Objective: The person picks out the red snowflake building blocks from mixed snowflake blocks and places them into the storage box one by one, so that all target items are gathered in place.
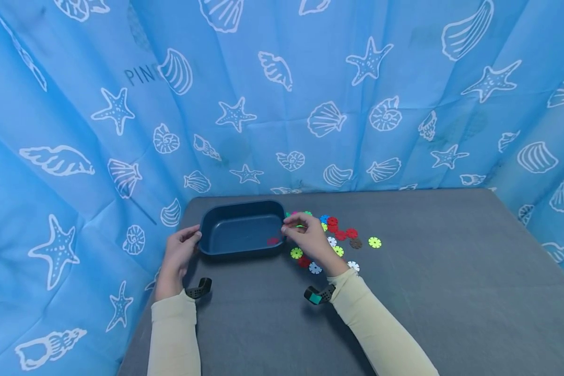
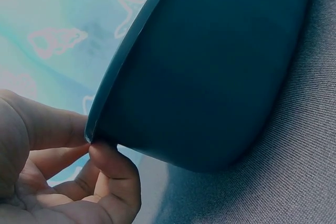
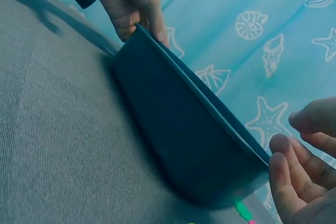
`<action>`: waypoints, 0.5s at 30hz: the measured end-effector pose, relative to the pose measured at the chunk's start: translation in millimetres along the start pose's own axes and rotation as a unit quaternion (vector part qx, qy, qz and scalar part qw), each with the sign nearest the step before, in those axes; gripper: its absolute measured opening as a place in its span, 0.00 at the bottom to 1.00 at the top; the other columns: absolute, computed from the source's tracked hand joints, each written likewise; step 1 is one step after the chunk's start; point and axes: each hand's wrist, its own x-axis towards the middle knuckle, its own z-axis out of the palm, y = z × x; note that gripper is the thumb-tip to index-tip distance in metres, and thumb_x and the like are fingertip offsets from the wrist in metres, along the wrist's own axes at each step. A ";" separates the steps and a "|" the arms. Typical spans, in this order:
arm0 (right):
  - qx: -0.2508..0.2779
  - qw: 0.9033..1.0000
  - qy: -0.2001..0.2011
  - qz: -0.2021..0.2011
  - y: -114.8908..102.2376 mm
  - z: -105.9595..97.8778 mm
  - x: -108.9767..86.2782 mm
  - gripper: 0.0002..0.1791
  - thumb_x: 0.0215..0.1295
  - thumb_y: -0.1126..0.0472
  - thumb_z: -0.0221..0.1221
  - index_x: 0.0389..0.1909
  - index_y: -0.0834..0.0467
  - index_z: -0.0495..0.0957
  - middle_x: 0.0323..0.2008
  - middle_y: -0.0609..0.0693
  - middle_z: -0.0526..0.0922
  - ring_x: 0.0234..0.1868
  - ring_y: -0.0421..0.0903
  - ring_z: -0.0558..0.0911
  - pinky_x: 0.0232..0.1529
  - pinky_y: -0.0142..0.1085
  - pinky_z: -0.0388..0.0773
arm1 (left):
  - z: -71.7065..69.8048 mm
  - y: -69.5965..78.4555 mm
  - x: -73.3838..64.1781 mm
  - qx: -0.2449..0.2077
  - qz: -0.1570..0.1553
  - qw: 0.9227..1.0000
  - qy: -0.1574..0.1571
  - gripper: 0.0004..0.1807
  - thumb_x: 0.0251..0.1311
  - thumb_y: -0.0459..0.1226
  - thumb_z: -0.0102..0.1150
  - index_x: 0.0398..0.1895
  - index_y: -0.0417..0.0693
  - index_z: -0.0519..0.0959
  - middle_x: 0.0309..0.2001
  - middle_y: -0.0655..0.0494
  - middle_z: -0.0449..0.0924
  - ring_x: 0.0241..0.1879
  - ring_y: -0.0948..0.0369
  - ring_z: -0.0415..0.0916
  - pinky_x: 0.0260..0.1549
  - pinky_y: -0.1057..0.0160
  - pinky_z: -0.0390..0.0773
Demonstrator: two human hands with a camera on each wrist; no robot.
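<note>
"Dark blue was the unit's colour. Where was it located?"

"The tray (image 1: 237, 230) stood near the rear left corner of the table (image 1: 451, 292), its long sides roughly parallel to the rear edge. One small red item (image 1: 273, 241) lay inside, at the tray's front right corner."

"State the condition of the left hand."

"The left hand (image 1: 180, 254) pinched the rim at the tray's left end, with digits bearing on both faces."

"And the right hand?"

"The right hand (image 1: 310, 241) was positioned at the tray's right end, fingers bent. In the right wrist view, a gap separated the thumb from the fingertips, and nothing filled it. Whether a fingertip contacted the rim could not be told."

"Which parts lay nearest to it?"

"Notched discs in several colours were scattered around and beneath that hand. A blue disc (image 1: 325, 219) lay toward the rear edge; a white disc (image 1: 315, 268) lay nearer the front edge. A yellow-green disc (image 1: 375, 242) lay farthest toward the right edge, with a brown disc (image 1: 355, 244) to its left."

"Specify the surroundings."

"Cream sleeves (image 1: 174, 334) covered both forearms. Grey fabric covered the table. Beyond its rear edge hung a blue curtain (image 1: 291, 130), printed with white shells and starfish."
</note>
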 end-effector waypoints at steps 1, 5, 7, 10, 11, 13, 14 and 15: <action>-0.004 1.000 0.001 -0.002 0.7 -1.0 -0.2 0.16 0.75 0.62 0.65 0.57 0.67 0.80 0.51 0.60 0.84 0.49 0.60 0.87 0.52 0.44 0.87 | -0.1 -0.2 0.2 0.000 0.000 1.000 -0.001 0.25 0.83 0.42 0.50 0.78 0.45 0.71 0.73 0.43 0.69 0.62 0.55 0.71 0.60 0.56 0.77; -0.016 1.000 0.009 -0.006 0.5 -8.0 -2.7 0.15 0.75 0.63 0.65 0.56 0.67 0.81 0.51 0.61 0.84 0.49 0.64 0.86 0.48 0.37 0.86 | -0.7 -1.2 1.5 0.000 0.003 1.000 -0.003 0.25 0.83 0.41 0.50 0.78 0.45 0.71 0.72 0.44 0.69 0.61 0.55 0.71 0.57 0.59 0.77; -0.026 0.999 0.015 -0.010 1.2 -13.7 -3.8 0.15 0.75 0.63 0.65 0.56 0.67 0.82 0.51 0.61 0.84 0.49 0.64 0.85 0.47 0.38 0.86 | -0.9 -1.9 2.1 0.002 0.006 1.000 -0.002 0.25 0.83 0.41 0.50 0.78 0.45 0.71 0.72 0.44 0.70 0.59 0.56 0.71 0.54 0.61 0.78; -0.046 0.999 0.020 -0.011 1.1 -26.0 -6.2 0.15 0.75 0.62 0.65 0.56 0.65 0.83 0.51 0.61 0.84 0.48 0.63 0.85 0.47 0.40 0.85 | -1.0 -3.1 2.8 0.002 0.008 1.000 0.000 0.25 0.83 0.41 0.51 0.77 0.44 0.71 0.70 0.45 0.71 0.57 0.57 0.71 0.51 0.64 0.78; -0.055 0.998 0.022 -0.013 2.1 -30.8 -6.5 0.15 0.75 0.62 0.65 0.56 0.64 0.83 0.51 0.61 0.84 0.48 0.61 0.85 0.47 0.39 0.85 | -1.1 -3.4 3.1 0.002 0.009 1.000 0.001 0.25 0.83 0.41 0.51 0.77 0.44 0.71 0.70 0.45 0.71 0.57 0.57 0.71 0.50 0.64 0.79; -0.068 0.997 0.022 -0.017 4.5 -41.5 -7.1 0.15 0.75 0.62 0.65 0.57 0.64 0.83 0.52 0.62 0.84 0.49 0.61 0.85 0.47 0.40 0.85 | -1.1 -4.2 3.6 0.002 0.010 1.000 0.001 0.26 0.82 0.42 0.51 0.77 0.44 0.71 0.70 0.45 0.71 0.56 0.57 0.71 0.50 0.64 0.79; -0.074 0.997 0.022 -0.019 6.0 -47.1 -7.3 0.15 0.75 0.62 0.65 0.57 0.65 0.82 0.52 0.62 0.84 0.49 0.60 0.85 0.47 0.40 0.85 | -1.3 -4.5 3.9 0.002 0.010 1.000 0.001 0.25 0.82 0.42 0.52 0.77 0.44 0.71 0.69 0.46 0.71 0.56 0.57 0.71 0.50 0.64 0.79; -0.083 0.996 0.024 -0.020 7.8 -53.0 -7.7 0.15 0.75 0.62 0.64 0.57 0.65 0.82 0.52 0.63 0.84 0.50 0.60 0.85 0.47 0.41 0.85 | -1.3 -4.7 4.2 0.002 0.009 1.000 0.001 0.25 0.82 0.42 0.52 0.77 0.44 0.71 0.69 0.46 0.71 0.56 0.57 0.71 0.49 0.64 0.79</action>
